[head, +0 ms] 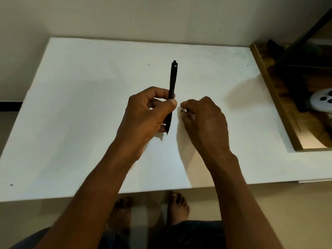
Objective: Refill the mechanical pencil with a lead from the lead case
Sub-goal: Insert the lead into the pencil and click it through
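Mechanical pencil [173, 78]: slim, all black, push-button at far end, small pale mark just below it, fine tip at near end. Held steeply tilted over middle of white table [71, 105], tip pointing down; whether tip touches surface, cannot tell. Left hand [147, 115] clamped round lower barrel, thumb [170, 105] pressed on front, fingers curled behind; upper half sticks out free beyond hand. Right hand [203, 121] just beside pencil, clear of it, fingertips bunched, pinching small dark piece [185, 110], mostly hidden, cannot tell what.
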